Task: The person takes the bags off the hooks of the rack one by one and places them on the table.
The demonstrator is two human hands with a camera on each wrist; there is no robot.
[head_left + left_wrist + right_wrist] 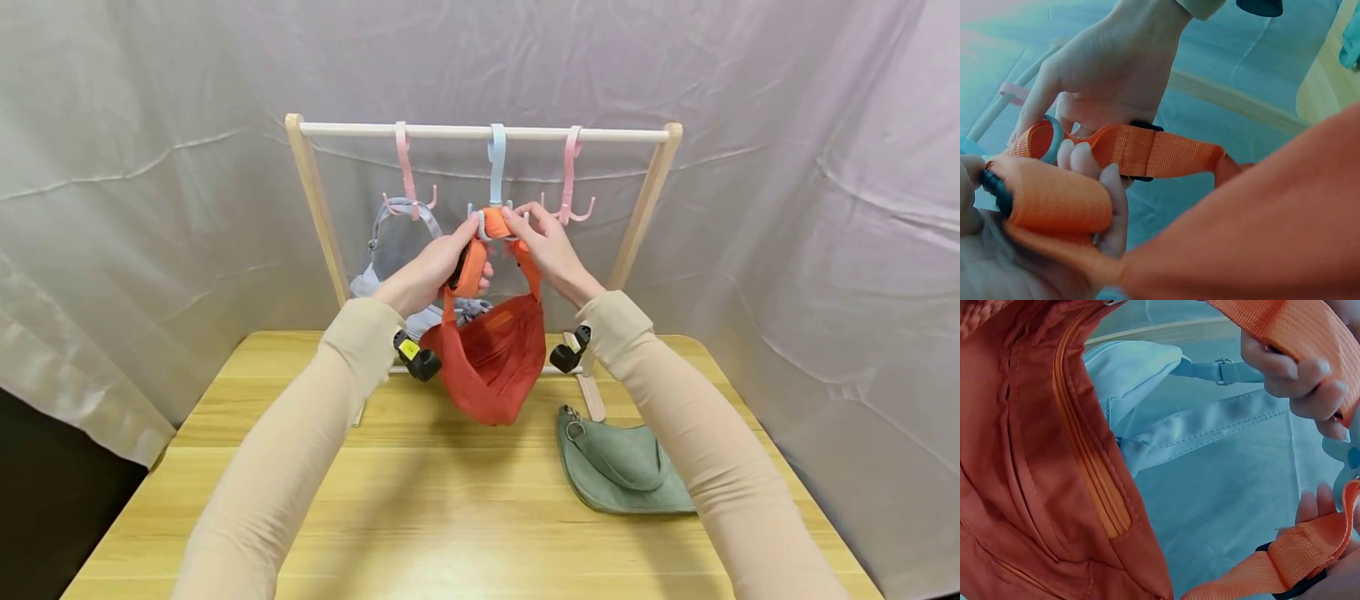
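A red sling bag point(491, 358) hangs below both hands by its orange strap point(471, 268). My left hand point(433, 271) grips the folded strap, its fingers curled round the webbing in the left wrist view. The right hand point(549, 250) pinches the strap where it loops over a prong of the light blue hook point(497, 167). In the left wrist view the strap point(1179, 153) passes through a black buckle near the right hand point(1116, 75). The right wrist view shows the bag's zipped side point(1091, 450) close up.
A wooden rack with a white bar point(450, 131) carries the hooks. A pale blue-grey bag point(367, 279) hangs from the left pink hook point(406, 162); another pink hook point(569, 171) is at right. A green handbag point(630, 467) lies on the wooden table point(450, 533), under the right forearm.
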